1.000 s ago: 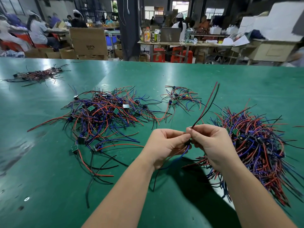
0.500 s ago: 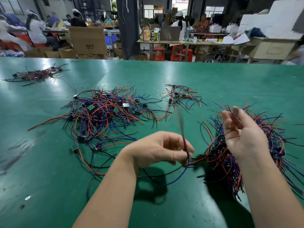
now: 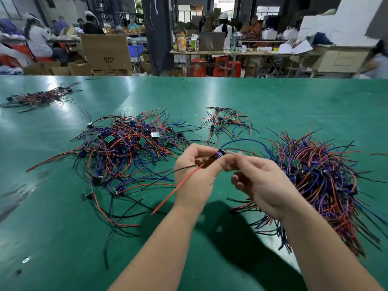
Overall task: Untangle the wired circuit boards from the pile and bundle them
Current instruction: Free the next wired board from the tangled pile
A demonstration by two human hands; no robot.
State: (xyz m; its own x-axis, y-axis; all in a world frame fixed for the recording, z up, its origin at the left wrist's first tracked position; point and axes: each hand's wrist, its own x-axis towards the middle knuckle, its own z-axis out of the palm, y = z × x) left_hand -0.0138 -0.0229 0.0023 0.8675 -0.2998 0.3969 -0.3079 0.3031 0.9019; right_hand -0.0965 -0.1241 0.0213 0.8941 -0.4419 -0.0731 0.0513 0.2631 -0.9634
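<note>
Above a green table [image 3: 273, 101], the left hand [image 3: 195, 175] pinches a small circuit board [image 3: 221, 153] between thumb and fingers. Its red wire [image 3: 174, 195] and black wire [image 3: 178, 170] trail down to the left, and a blue wire [image 3: 243, 141] arches right. The right hand [image 3: 264, 185], blurred, curls its fingers at the board; whether it grips cannot be told. A tangled pile [image 3: 126, 148] lies to the left, a denser heap [image 3: 315, 175] to the right.

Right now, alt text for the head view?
A left hand pinches a small dark circuit board trailing red, black and blue wires above a green table, a blurred right hand beside it. A tangled pile of wired boards lies left, a denser heap right.
</note>
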